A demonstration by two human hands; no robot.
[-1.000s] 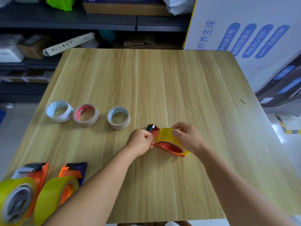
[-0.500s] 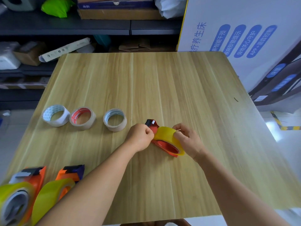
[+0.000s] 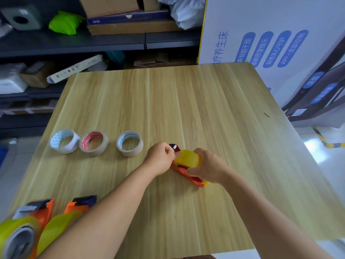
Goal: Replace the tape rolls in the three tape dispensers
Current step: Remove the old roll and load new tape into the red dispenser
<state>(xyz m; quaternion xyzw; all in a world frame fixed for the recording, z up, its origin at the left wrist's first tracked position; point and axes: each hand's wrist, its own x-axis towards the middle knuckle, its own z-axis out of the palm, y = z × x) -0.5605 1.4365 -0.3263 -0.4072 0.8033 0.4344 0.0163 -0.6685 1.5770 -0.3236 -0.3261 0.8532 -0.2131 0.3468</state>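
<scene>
Both hands on red dispenser (image 3: 188,173) w/ yellow roll (image 3: 187,158): left hand (image 3: 160,157) pinches front end, right hand (image 3: 210,168) grips roll, on surface (image 3: 186,101).

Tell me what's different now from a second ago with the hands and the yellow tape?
The right hand has shifted its hold on the yellow tape roll, wrapping further round it and the red dispenser, and the roll looks tilted up a little. The left hand stays clenched at the dispenser's front end. The three spare rolls and the two orange dispensers have not moved on the table.
</scene>
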